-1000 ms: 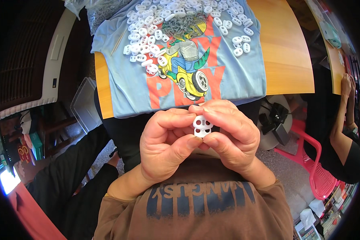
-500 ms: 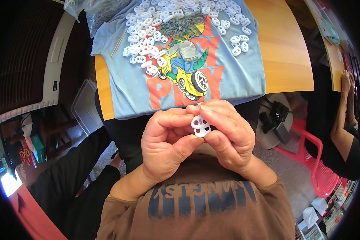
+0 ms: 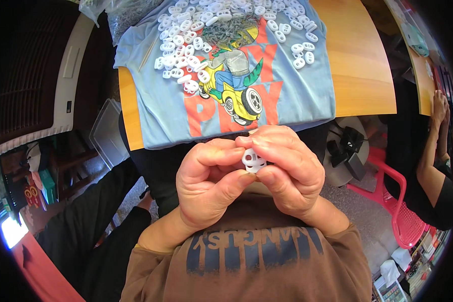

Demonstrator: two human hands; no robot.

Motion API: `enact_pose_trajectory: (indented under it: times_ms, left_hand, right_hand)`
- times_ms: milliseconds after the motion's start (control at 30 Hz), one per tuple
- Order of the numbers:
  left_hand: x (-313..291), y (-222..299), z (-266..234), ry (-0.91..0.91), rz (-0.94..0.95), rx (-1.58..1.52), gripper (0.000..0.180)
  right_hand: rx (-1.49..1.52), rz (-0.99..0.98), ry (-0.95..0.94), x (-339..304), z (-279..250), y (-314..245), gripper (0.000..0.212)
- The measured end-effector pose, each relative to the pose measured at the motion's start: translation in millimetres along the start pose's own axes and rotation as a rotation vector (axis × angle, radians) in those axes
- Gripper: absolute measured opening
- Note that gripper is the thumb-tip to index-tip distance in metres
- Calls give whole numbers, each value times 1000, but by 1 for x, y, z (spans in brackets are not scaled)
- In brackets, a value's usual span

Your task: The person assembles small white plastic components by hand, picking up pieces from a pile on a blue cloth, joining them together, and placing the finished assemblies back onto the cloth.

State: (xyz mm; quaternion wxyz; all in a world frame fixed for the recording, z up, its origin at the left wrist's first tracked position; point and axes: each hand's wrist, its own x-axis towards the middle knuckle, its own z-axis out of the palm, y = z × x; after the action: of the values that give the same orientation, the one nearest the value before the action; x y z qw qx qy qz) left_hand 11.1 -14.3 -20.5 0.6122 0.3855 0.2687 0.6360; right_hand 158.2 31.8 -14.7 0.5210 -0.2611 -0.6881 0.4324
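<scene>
Close in front of my body, my left hand [image 3: 206, 183] and my right hand [image 3: 293, 168] meet around a small white plastic cord lock [image 3: 253, 159] with holes through it. The left thumb and index finger pinch it from one side; the right thumb and fingers press on the other and cover part of it. Beyond my hands, many similar white cord lock pieces [image 3: 178, 40] are spread over a blue printed T-shirt [image 3: 161, 116]. Among them lies a heap of small grey metal pieces that look like springs [image 3: 230, 31].
The T-shirt drapes over a wooden table [image 3: 362, 75]. A clear plastic bag [image 3: 131, 20] of grey pieces sits at the far left. To the right are a pink chair [image 3: 400, 201], a round stool with black devices [image 3: 348, 151], and another person's arm [image 3: 433, 151].
The cord lock has tilted between my fingers and its lower holes show less. My right hand has shifted slightly, its fingers covering more of the piece.
</scene>
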Motion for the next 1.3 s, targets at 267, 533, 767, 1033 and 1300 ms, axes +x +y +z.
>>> enact_pose_trajectory:
  times_ms: [267,533,767,1033,1300]
  left_hand:
    - [-3,0,2,34,46,31,28]
    - [-7,1,-1,76,50,16,24]
    - [-9,-4,-6,83,69,47,24]
    - [-5,-2,-7,65,33,-11,26]
    - [0,-3,-1,59,31,17,25]
  right_hand:
    - [52,-28,39,-2,7,1,28]
    - [91,-10,46,-1,13,4,26]
    - [117,-8,40,-6,17,10,25]
    - [88,-9,-41,-5,12,11,28]
    - [96,25,43,-2,9,8,30]
